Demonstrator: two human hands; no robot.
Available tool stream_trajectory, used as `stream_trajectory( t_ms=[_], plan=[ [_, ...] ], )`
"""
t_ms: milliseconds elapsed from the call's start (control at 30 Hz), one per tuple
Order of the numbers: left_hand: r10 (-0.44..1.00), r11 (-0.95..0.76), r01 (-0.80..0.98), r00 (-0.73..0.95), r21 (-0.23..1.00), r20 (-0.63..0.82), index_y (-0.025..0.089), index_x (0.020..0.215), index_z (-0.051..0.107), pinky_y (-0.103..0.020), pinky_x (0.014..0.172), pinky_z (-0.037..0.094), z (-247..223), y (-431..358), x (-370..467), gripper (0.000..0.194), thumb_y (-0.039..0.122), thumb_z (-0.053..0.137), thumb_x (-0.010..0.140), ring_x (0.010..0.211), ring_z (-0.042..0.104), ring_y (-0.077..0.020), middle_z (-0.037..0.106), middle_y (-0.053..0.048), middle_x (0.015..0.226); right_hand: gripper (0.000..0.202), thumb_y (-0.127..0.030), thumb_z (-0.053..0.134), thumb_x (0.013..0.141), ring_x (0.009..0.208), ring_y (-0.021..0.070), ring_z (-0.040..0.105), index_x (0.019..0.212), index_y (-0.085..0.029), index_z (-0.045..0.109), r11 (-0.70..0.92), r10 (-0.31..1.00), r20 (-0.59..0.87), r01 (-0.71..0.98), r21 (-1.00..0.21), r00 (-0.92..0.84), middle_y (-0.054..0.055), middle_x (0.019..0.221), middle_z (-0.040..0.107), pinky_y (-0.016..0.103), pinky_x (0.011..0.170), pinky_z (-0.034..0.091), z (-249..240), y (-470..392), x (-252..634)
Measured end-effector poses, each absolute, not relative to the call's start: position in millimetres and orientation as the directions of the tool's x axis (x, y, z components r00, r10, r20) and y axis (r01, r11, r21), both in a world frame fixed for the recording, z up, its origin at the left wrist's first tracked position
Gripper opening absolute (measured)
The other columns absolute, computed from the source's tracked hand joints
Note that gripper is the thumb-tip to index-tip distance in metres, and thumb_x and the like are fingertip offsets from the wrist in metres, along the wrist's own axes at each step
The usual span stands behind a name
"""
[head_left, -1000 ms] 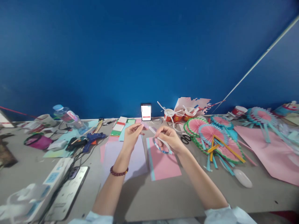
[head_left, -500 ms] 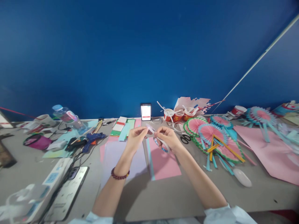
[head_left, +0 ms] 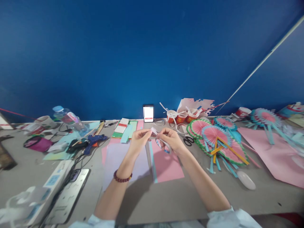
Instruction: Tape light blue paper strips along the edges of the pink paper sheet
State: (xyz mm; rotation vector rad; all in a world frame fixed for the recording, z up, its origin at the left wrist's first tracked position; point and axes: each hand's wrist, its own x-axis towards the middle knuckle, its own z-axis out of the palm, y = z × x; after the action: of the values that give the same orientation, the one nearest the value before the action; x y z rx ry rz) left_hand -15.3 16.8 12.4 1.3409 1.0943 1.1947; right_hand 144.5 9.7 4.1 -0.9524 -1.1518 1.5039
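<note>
A narrow white strip (head_left: 154, 130) is stretched between my fingertips above the table. My left hand (head_left: 140, 139) pinches its left end between thumb and finger. My right hand (head_left: 170, 139) pinches it on the right, where a white loop (head_left: 167, 147) hangs below the fingers. A small blue-and-white patterned piece shows under the right palm; what it is stays unclear. Beneath the hands lie a lavender sheet (head_left: 118, 161) and a pink sheet (head_left: 167, 167) with a light blue strip (head_left: 153, 161) along its left edge.
A lit phone (head_left: 148, 114) stands against the blue wall. To the right are black scissors (head_left: 188, 141), red cups (head_left: 180, 118), folded paper fans (head_left: 216, 137) and a white mouse (head_left: 246, 180). On the left are a blue glue gun (head_left: 93, 142), a bottle (head_left: 71, 118), a power strip (head_left: 51, 186) and another phone (head_left: 68, 196).
The white strip's end between my fingertips has shifted slightly and looks more bunched. My right hand's loop has moved a little. Both hands stay in nearly the same place.
</note>
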Motion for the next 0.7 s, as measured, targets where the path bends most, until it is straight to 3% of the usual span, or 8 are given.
stream_trajectory(
  t_ms=[700],
  plan=[
    [0.985, -0.107, -0.019, 0.133, 0.994, 0.109, 0.016, 0.078, 0.074, -0.026, 0.058, 0.051, 13.4, 15.9, -15.1, 0.026, 0.040, 0.064, 0.075, 0.075, 0.068, -0.0213, 0.072, -0.008, 0.075, 0.030, -0.041, 0.072, 0.068, 0.033, 0.0092, 0.049, 0.067, -0.018, 0.052, -0.077, 0.977, -0.031, -0.214, -0.974, -0.210, -0.004, 0.043, 0.057, 0.019, 0.032, 0.042, 1.6, 10.5, 145.9]
  ],
)
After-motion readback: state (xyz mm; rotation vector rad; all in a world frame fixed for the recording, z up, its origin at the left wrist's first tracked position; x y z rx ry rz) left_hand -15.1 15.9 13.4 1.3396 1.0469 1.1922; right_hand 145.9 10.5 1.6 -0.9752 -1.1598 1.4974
